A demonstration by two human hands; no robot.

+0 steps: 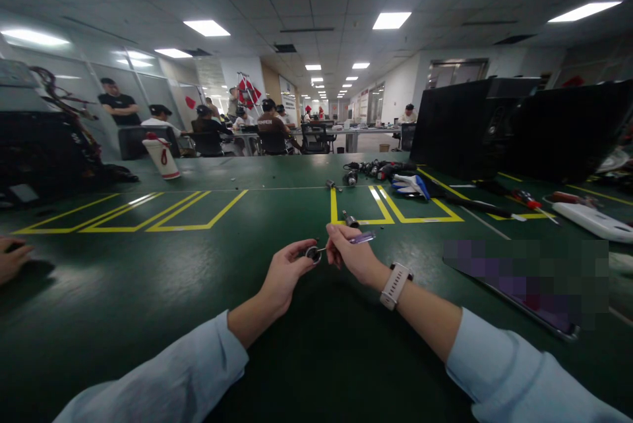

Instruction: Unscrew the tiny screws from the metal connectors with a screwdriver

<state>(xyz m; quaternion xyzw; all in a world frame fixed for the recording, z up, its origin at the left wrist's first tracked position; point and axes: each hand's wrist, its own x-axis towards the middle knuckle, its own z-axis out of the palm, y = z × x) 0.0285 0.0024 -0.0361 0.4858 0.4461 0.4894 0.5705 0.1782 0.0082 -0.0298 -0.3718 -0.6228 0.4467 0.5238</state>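
Observation:
My left hand (pixel 291 271) pinches a small round metal part (pixel 313 253) with a dark centre between thumb and fingers, just above the green table. Closed around a screwdriver (pixel 363 237) with a translucent purple handle is my right hand (pixel 351 253). The thin shaft points left, its tip at the round part; whether it sits inside a screw is too small to tell. Just behind my right hand, a small metal cylindrical part (pixel 350 219) lies by the yellow tape.
Dark metal parts and cables (pixel 370 169), a blue-and-white glove (pixel 411 186) and a red-handled screwdriver (pixel 528 199) lie farther back. A white device (pixel 591 220) is right, black equipment (pixel 455 126) behind. A cup (pixel 163 158) and another person's hand (pixel 14 258) are left.

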